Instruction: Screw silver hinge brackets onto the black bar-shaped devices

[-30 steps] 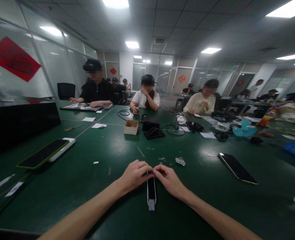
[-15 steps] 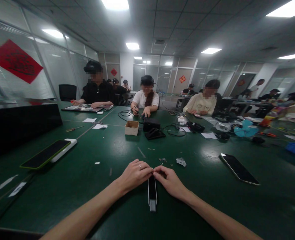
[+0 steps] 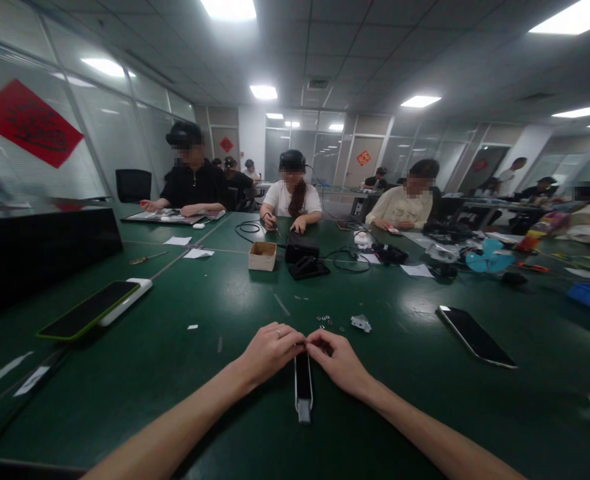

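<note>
A narrow black device with pale edges and a grey end piece (image 3: 303, 390) lies on the green table, pointing away from me. At its far end my left hand (image 3: 273, 351) rests with fingers bent and pressed together. My right hand (image 3: 339, 360) curls in from the other side, thumb and forefinger pinched. The fingertips of both hands meet over the device's far end, and whatever they grip is hidden between them. Just beyond lie several small rings (image 3: 323, 320) and a silvery, irregular part (image 3: 361, 323).
A phone (image 3: 476, 337) lies to the right; a green-edged phone (image 3: 89, 309) rests on a white block at left. Across the table are a cardboard box (image 3: 262, 256), a black case (image 3: 301, 247), a screwdriver (image 3: 148, 258) and a blue fan-shaped piece (image 3: 489, 257). Several people sit opposite.
The camera view has shifted very slightly. Both hands stay pinched together at the far end of the device, and the device stays in place.
</note>
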{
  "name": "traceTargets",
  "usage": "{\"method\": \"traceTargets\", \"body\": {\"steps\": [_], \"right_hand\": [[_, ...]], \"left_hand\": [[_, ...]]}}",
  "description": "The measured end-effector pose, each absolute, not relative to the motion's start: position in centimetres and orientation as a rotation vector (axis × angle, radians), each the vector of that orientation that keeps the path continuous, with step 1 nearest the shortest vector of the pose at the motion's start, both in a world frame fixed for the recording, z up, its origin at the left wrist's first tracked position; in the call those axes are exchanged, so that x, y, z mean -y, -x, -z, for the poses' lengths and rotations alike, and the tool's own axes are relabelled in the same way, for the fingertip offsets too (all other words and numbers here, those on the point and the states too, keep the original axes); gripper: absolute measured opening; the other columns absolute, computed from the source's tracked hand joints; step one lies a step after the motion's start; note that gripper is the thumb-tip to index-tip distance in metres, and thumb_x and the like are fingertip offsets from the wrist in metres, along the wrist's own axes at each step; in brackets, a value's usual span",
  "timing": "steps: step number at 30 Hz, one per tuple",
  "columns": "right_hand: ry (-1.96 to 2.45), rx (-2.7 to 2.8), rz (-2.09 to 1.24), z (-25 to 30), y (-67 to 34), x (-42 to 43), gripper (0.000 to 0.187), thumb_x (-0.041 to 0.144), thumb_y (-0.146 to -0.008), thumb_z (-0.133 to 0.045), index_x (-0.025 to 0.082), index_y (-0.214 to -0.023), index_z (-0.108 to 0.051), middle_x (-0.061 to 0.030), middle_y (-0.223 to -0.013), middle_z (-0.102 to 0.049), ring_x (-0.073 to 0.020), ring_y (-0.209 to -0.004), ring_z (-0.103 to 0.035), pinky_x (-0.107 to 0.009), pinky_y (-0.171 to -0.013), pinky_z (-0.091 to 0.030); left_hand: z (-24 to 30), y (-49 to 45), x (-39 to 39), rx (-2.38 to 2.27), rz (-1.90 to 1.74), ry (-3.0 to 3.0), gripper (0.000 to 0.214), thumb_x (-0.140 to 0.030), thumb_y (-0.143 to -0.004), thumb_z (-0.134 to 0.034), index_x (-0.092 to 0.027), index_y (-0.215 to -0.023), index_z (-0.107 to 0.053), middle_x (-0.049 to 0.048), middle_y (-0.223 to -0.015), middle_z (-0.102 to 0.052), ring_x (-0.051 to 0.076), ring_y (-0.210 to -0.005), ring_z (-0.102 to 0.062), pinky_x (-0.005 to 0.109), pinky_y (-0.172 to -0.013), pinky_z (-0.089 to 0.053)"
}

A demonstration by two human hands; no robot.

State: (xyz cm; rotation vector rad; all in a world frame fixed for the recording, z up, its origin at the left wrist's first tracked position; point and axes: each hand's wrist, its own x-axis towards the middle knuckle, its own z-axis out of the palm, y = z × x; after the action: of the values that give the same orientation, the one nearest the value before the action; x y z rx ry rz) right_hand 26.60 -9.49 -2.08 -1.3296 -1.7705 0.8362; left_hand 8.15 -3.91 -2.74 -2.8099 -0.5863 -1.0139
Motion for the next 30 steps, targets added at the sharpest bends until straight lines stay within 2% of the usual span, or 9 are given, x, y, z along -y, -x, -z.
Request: {"method": "traceTargets", "body": {"steps": [7,12,15,22,30], "right_hand": [[1.325,1.851,-0.728,2.4,-27.0,9.4,0.019,0.032,-0.087,-0.053,0.017,-0.089,-0.065,-0.0009,-0.077,-0.061,-0.0139,-0.068,-0.053,-0.025,-0.060,-0.042],[1.387,1.957,-0.513,1.9,-27.9,9.2,0.018,0.028,-0.088,-0.050,0.019,-0.091,-0.064,-0.0041,-0.087,-0.063,-0.0165,-0.075,-0.055,-0.028,-0.065,-0.045],[1.467,1.972,-0.446,1.9,-28.7,8.7,0.016,0.025,-0.087,-0.050,0.018,-0.093,-0.064,-0.0056,-0.090,-0.063,-0.0182,-0.080,-0.056,-0.031,-0.070,-0.047],[1.517,2.066,-0.441,3.1,-29.3,8.1,0.018,0.029,-0.089,-0.049,0.019,-0.094,-0.064,-0.0047,-0.091,-0.062,-0.0183,-0.085,-0.056,-0.033,-0.077,-0.047],[1.476,2.079,-0.467,3.1,-29.2,8.2,0.018,0.028,-0.091,-0.048,0.019,-0.094,-0.064,-0.0044,-0.092,-0.062,-0.0177,-0.085,-0.056,-0.032,-0.075,-0.047]], "left_hand": [[2.5,-7.8,3.4,0.664,1.011,2.950,0.013,-0.024,-0.090,-0.055,-0.018,-0.095,-0.065,0.0034,-0.088,-0.069,0.014,-0.080,-0.064,0.025,-0.071,-0.044],[1.5,-6.0,2.1,0.959,0.871,3.113,0.014,-0.025,-0.087,-0.058,-0.018,-0.096,-0.066,0.0037,-0.093,-0.068,0.013,-0.077,-0.062,0.023,-0.071,-0.047],[1.0,-5.1,1.5,1.133,0.745,3.219,0.014,-0.025,-0.084,-0.061,-0.017,-0.093,-0.067,0.0017,-0.087,-0.068,0.014,-0.077,-0.062,0.023,-0.071,-0.047],[0.9,-5.5,1.8,1.259,0.663,3.352,0.014,-0.025,-0.082,-0.064,-0.018,-0.093,-0.069,-0.0002,-0.086,-0.070,0.014,-0.079,-0.064,0.023,-0.074,-0.046],[1.6,-5.8,1.7,1.333,0.735,3.340,0.013,-0.026,-0.082,-0.064,-0.019,-0.091,-0.070,-0.0008,-0.086,-0.071,0.015,-0.079,-0.065,0.022,-0.075,-0.047]]}}
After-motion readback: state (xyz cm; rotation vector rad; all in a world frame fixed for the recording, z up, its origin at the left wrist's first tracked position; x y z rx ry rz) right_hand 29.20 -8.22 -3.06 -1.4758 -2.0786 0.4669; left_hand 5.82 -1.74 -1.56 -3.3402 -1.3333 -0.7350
